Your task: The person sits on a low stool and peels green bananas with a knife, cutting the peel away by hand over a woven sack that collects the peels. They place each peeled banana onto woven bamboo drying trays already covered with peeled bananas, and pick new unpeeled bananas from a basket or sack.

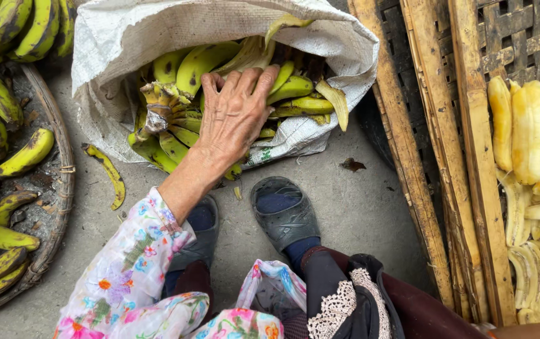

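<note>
Curved green bananas (204, 63) under left hand (235, 116); coarse woven sack (119, 37)

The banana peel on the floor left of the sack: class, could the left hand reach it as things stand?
Probably yes. The left hand rests on the bananas in the sack; the peel lies on bare floor beside that forearm, nothing over it.

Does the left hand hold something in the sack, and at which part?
It cannot be told: the left hand lies palm-down on the green bananas in the white sack; no closed grip shows.
</note>
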